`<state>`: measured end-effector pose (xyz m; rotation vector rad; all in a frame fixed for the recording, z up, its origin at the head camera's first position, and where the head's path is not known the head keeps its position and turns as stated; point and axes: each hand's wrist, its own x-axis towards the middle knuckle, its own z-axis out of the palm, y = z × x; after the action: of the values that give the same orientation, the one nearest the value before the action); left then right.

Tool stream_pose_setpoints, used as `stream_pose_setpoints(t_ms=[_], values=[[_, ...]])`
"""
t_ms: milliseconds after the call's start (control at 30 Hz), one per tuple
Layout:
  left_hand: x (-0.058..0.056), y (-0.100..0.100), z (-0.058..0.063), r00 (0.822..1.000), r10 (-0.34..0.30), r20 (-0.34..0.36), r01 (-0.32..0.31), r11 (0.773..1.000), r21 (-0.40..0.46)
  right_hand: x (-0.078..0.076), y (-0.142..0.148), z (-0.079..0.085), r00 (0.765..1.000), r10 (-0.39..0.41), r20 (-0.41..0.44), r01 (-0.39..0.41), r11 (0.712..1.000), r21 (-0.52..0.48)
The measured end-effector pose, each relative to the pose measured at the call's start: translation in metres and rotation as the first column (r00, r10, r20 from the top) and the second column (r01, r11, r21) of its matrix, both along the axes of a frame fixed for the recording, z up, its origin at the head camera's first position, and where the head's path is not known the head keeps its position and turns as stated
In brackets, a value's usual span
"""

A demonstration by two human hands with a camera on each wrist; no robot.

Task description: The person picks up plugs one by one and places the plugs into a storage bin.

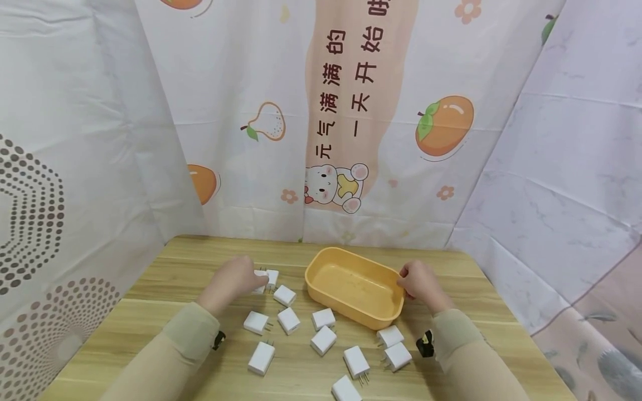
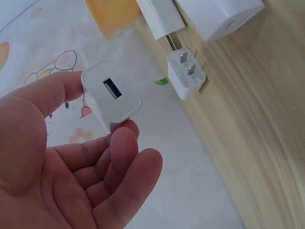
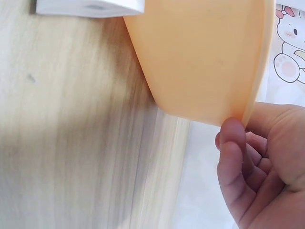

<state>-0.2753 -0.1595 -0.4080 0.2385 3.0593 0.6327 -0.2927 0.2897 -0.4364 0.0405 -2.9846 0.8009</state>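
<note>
My left hand (image 1: 234,283) pinches a white USB charger (image 2: 112,90) between thumb and fingertips, and its USB port faces the wrist camera. Close behind it another charger (image 2: 186,74) lies with its two metal prongs showing. My right hand (image 1: 422,284) grips the right end of an orange-yellow plastic basin (image 1: 351,285), thumb and fingers on either side of the rim, as the right wrist view shows. More white chargers lie in front of the basin, among them one (image 1: 323,340) near the middle and one (image 1: 262,357) by the left forearm.
The wooden tabletop (image 1: 296,384) carries several further chargers at the front, including one (image 1: 356,362) with prongs toward me and a pair (image 1: 397,356) near the right wrist. A printed curtain (image 1: 251,189) hangs along the back edge, with more cloth at both sides.
</note>
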Motion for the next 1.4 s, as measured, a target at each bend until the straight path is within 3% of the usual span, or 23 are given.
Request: stream_pose_setpoints(t_ms=[233,500,767,1167,1400], values=[[0.002,0.002,0.007,1.0,0.004,0.001,-0.004,1.0,0.001,0.001,0.002,0.005,0.999,0.011,0.038,-0.011,1.0,-0.018],[0.004,0.003,0.013,1.0,-0.01,-0.024,0.011,1.0,0.012,0.0,0.002,0.003,0.996,0.064,-0.056,-0.062,0.997,0.046],[0.005,0.007,0.019,0.998,-0.025,-0.056,0.026,1.0,0.016,-0.002,-0.001,0.001,0.998,0.039,-0.049,-0.035,0.997,0.067],[-0.008,0.032,0.023,0.994,-0.067,-0.083,0.064,0.997,-0.042,-0.006,0.001,0.001,0.998,0.036,-0.045,-0.034,0.999,0.035],[-0.015,0.052,0.023,0.978,-0.116,-0.173,0.113,0.993,-0.026,-0.005,-0.001,0.002,0.998,0.045,-0.054,-0.042,0.998,0.048]])
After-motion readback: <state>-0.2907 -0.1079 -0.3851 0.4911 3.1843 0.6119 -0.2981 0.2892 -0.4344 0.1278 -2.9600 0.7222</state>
